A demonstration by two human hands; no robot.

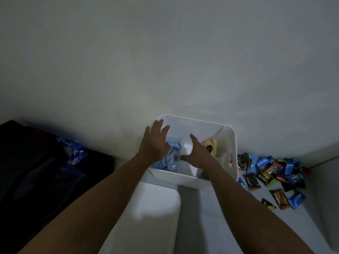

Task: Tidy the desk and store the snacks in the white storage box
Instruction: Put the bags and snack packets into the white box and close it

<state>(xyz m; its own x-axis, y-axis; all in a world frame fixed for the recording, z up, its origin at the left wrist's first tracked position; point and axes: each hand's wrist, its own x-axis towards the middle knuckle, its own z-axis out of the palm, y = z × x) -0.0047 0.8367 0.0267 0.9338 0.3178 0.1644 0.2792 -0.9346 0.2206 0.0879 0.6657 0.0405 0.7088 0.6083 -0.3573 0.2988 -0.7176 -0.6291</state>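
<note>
Snack pile [271, 173] crowds white box's [233, 143] right side

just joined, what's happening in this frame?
A person has both hands over the white storage box. The left hand is spread above blue packets already inside; the right hand is open beside a yellow bag. A pile of snack packets lies on the desk right of the box, not yet stored.
</note>
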